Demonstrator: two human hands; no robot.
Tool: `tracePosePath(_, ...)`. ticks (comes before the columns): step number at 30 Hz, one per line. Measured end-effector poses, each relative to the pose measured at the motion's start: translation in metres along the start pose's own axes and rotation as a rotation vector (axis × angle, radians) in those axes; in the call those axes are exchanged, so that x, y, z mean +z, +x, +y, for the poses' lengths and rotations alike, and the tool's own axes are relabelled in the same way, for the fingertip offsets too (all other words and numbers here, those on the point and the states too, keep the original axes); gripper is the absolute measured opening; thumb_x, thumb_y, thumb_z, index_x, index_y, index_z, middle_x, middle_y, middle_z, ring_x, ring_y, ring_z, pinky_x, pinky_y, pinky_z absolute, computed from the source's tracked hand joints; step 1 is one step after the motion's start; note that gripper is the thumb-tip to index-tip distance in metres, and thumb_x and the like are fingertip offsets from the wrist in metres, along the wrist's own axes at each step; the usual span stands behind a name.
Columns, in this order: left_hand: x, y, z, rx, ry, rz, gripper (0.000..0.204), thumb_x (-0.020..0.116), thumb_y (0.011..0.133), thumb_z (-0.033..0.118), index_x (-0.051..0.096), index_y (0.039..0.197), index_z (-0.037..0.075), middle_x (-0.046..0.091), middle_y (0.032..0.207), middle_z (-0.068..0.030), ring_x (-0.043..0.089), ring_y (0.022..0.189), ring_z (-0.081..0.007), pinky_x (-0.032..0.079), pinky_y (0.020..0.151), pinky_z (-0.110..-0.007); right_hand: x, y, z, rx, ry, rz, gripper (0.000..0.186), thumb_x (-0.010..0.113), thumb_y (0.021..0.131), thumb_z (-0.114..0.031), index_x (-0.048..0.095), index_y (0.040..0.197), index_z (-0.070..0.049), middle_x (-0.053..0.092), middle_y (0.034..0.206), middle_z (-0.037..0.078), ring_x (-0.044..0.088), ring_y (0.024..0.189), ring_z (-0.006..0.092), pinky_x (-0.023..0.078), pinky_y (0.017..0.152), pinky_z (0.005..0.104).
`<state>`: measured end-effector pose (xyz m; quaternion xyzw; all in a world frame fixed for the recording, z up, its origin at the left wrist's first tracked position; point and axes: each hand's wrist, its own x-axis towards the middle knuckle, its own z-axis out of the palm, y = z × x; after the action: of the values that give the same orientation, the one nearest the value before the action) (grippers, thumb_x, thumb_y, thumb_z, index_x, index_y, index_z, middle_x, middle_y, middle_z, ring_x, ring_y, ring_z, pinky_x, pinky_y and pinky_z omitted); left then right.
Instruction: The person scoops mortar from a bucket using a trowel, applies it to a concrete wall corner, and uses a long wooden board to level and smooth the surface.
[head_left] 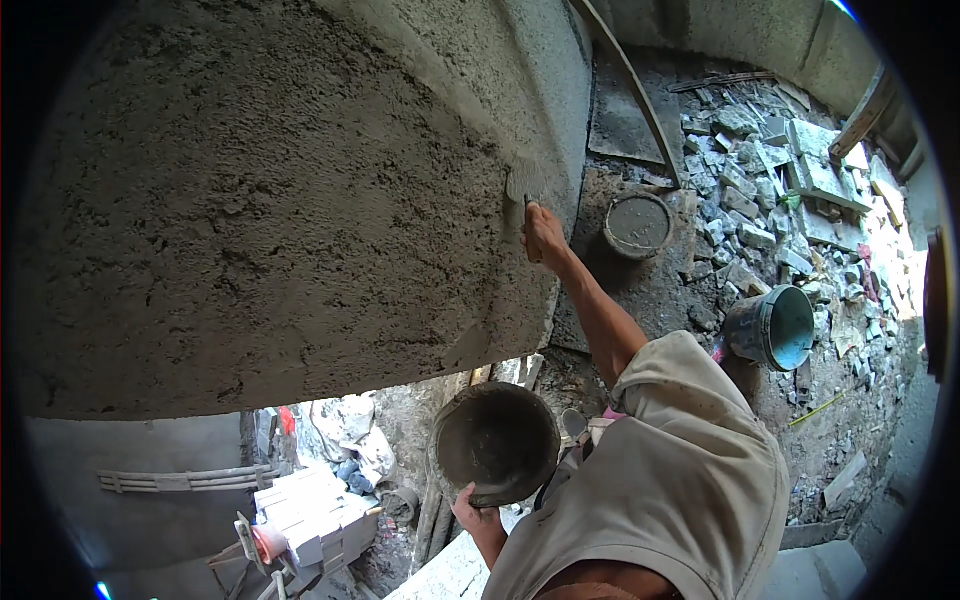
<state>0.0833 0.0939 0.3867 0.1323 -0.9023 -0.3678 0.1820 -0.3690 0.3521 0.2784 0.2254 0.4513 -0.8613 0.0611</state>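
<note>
Trowel [521,187], closed inside your right grip [543,235], set against the wall [300,220]; bowl [460,440], clasped at the rim by your left grip [480,515], probably near for easy scooping.

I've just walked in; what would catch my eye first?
A broad, rough grey surface fills the upper left; the right hand holds a trowel-like tool near its right edge. At lower centre, the left hand grips a dark round bowl. Broken rubble lies at upper right.
</note>
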Motion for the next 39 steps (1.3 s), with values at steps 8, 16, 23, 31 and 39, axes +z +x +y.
tracePosePath(8,-0.003,0.004,-0.033,-0.759,-0.769,0.185,0.017,0.059,0.075,0.003,0.062,0.089,-0.006,0.067,0.092,-0.0159,0.068,0.084,-0.0288,0.056,0.075,-0.042,0.072,-0.087,-0.075,-0.184,0.039,-0.114,0.038,0.043,0.101,-0.046,0.048,0.107,-0.009,0.050,0.078,0.002,0.050,0.054,0.0114,0.043,0.047,0.0302)
tracePosePath(16,-0.002,0.003,-0.038,0.088,0.187,-0.114,0.046,0.073,0.066,-0.002,0.060,0.110,0.004,0.059,0.101,-0.0107,0.059,0.101,-0.0268,0.049,0.088,-0.035,0.008,-0.127,-0.096,-0.070,0.439,-0.305,0.040,0.052,0.096,-0.044,0.045,0.118,-0.011,0.058,0.090,0.005,0.057,0.062,0.0110,0.050,0.051,0.0265)
tracePosePath(23,0.009,0.009,-0.039,-0.576,-0.616,-0.115,0.046,0.064,0.075,0.005,0.055,0.120,0.001,0.059,0.115,-0.0146,0.059,0.110,-0.0288,0.049,0.094,-0.040,-0.150,-0.160,-0.029,-0.202,0.218,0.203,0.041,0.062,0.093,-0.031,0.042,0.121,-0.009,0.062,0.097,0.008,0.060,0.064,0.0138,0.050,0.051,0.0266)
tracePosePath(31,-0.006,-0.005,-0.045,-0.624,-0.603,-0.096,0.040,0.055,0.081,0.006,0.054,0.119,-0.004,0.062,0.114,-0.0176,0.064,0.103,-0.0322,0.053,0.092,-0.044,-0.116,-0.099,0.047,-0.524,-0.268,1.073,0.042,0.061,0.091,-0.016,0.033,0.119,0.000,0.046,0.100,0.013,0.055,0.084,0.0230,0.049,0.079,0.0392)
tracePosePath(39,-0.005,0.008,-0.016,-0.917,-0.915,0.030,0.028,0.057,0.080,0.009,0.060,0.103,-0.007,0.065,0.107,-0.0171,0.065,0.099,-0.0290,0.053,0.089,-0.042,0.111,-0.163,-0.088,-0.882,-0.123,-0.018,0.050,0.059,0.094,-0.026,0.033,0.132,-0.007,0.053,0.099,0.017,0.060,0.078,0.0251,0.053,0.065,0.0401)
